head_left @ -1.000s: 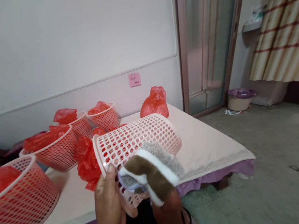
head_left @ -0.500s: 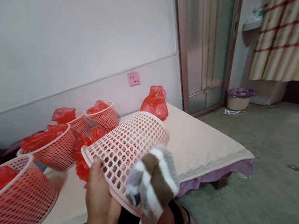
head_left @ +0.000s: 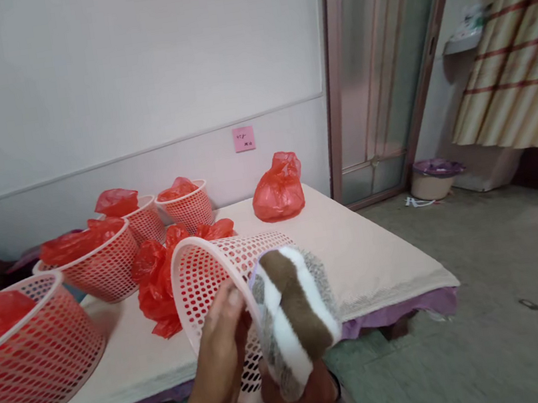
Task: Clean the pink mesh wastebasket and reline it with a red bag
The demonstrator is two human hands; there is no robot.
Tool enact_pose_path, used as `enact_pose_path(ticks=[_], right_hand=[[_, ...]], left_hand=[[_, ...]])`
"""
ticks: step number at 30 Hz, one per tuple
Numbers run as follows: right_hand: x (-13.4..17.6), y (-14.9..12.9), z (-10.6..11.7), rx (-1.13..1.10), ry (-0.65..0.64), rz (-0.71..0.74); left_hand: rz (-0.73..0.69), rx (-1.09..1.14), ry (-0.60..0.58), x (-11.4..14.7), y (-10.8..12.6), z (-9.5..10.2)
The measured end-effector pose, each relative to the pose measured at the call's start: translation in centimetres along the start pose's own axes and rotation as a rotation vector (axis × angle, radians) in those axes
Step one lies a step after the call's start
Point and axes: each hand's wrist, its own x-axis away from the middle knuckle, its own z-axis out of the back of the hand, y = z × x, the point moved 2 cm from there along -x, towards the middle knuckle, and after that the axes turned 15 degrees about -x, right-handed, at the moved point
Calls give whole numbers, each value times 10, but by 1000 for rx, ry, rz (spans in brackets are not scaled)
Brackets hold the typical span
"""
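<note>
A pink plastic mesh basket [head_left: 256,247] lies tilted on its side over the bed's near edge, its mouth facing left and toward me. My left hand [head_left: 225,329] grips its rim, fingers inside the mouth and thumb side up. At the rim's lower right, my right hand [head_left: 301,399] holds a striped fluffy cloth [head_left: 298,311] in brown, white and grey against the basket's outer wall. The cloth hides most of that hand's fingers. Just beyond the basket's mouth lies a crumpled red plastic bag [head_left: 156,292].
Pink mesh baskets [head_left: 90,268] holding red bags stand along the left. A full red bag [head_left: 278,190] sits on the white bed cover [head_left: 357,252] by the wall. On the floor at right is a bin [head_left: 432,178] beside a sliding glass door [head_left: 372,78].
The basket has turned so that its mouth now shows its inside. My left hand has shifted right along with the rim, and the cloth has moved slightly right.
</note>
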Motion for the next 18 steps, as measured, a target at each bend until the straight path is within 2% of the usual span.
enact_pose_path(ticks=[2,4,6,8,11,13,15,16,18], right_hand=[[-21,-6,8,-67,-32,-73],[-36,-9,15,-141,-26,-168],[-42,-11,18,-227,1,-242],[-40,-12,15,-313,-29,-282],[-28,-12,4,-334,-119,-255],[-22,-11,-3,-215,-226,-71],[-22,-4,-7,-36,-336,169],[-24,3,-7,50,-346,266],[-36,24,0,186,-255,347]], left_hand=[[-57,-261,-166,17,-17,9],[-44,-512,-313,32,-38,22],[-67,-727,-364,41,-58,37],[-116,-836,-312,42,-70,49],[-163,-794,-264,38,-70,55],[-176,-710,-206,36,-62,54],[-141,-641,-61,36,-52,53],[-107,-607,27,36,-47,53],[-35,-510,192,38,-40,53]])
